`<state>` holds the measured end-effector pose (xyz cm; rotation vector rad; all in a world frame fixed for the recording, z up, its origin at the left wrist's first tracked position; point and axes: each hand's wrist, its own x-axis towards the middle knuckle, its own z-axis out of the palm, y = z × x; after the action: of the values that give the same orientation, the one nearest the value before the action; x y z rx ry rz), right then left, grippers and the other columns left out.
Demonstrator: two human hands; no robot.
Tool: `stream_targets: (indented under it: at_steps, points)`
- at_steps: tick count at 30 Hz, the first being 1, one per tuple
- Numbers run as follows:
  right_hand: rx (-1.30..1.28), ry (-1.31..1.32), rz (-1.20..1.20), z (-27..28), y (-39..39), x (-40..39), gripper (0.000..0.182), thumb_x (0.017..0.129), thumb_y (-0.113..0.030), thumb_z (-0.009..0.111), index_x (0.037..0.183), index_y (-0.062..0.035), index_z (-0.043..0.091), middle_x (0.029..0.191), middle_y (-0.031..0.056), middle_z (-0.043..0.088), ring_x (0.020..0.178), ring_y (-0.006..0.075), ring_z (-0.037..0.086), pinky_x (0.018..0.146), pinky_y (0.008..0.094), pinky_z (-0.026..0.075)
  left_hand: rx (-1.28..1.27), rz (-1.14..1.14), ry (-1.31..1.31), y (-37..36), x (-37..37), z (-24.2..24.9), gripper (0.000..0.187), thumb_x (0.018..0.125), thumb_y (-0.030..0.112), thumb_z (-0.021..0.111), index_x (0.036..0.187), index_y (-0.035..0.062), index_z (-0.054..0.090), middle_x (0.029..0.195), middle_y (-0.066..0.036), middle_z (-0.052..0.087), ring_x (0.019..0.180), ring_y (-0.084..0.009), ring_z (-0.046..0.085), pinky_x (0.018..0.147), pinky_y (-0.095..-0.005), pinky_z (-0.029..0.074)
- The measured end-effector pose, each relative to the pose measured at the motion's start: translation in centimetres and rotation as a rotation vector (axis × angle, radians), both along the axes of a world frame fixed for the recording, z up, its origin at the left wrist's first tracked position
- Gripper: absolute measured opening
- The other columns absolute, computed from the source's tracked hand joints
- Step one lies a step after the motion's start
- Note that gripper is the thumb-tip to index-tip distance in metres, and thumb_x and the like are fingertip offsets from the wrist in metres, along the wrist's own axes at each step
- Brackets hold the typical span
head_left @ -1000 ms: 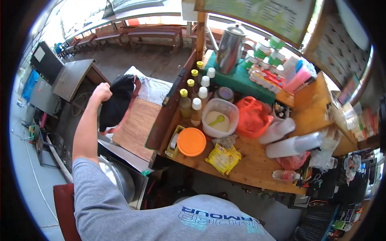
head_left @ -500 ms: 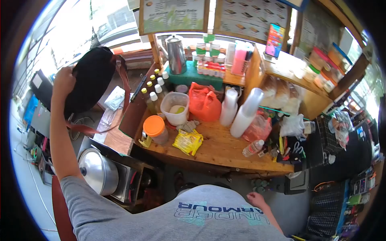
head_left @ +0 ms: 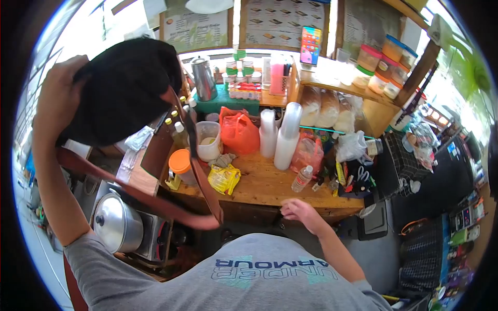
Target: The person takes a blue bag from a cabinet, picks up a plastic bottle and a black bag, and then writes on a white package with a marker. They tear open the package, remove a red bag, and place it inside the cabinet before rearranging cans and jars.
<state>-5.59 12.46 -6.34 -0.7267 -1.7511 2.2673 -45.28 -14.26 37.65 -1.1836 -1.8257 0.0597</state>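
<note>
Raised at the left, my left hand (head_left: 59, 98) grips a black fabric item with a long brown strap (head_left: 124, 93) by its left edge. The strap hangs in a wide loop across the cabinet and the counter's left end, its lowest part near my chest. Just before the counter's front edge, my right hand (head_left: 303, 213) has its fingers curled together, with nothing showing in them. Nearest to it on the counter stands a clear bottle (head_left: 302, 179) with a red-and-white label.
The wooden counter (head_left: 259, 179) holds a yellow packet (head_left: 224, 179), an orange-lidded jar (head_left: 180, 163), a red plastic bag (head_left: 238, 132) and stacked plastic cups (head_left: 287, 140). A lidded metal pot (head_left: 118, 223) sits on the stove at lower left. A phone (head_left: 310, 46) stands upright on the shelf.
The black item has come closer, and its strap has swung out toward the right. My right hand has risen from beside my body to the counter's front edge. The view has turned slightly right.
</note>
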Motion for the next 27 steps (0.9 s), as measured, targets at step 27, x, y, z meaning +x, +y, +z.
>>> stream_targets:
  at_steps: [27]
  points:
    - [-0.895,0.114,-0.634,-18.6,-3.3,-7.8,0.047,0.087,-0.040,0.062,0.128,-0.0177,0.055,0.128,0.0054,0.054,0.122,0.0287,0.048,0.107,0.0442,0.032,-0.741,-0.476,-0.440,26.2,7.0,-51.6,0.016,0.085,0.019,0.060,0.097,0.0152,0.070,0.100,-0.004,0.066,0.097,-0.0242,0.065,0.077,-0.0402,0.051]
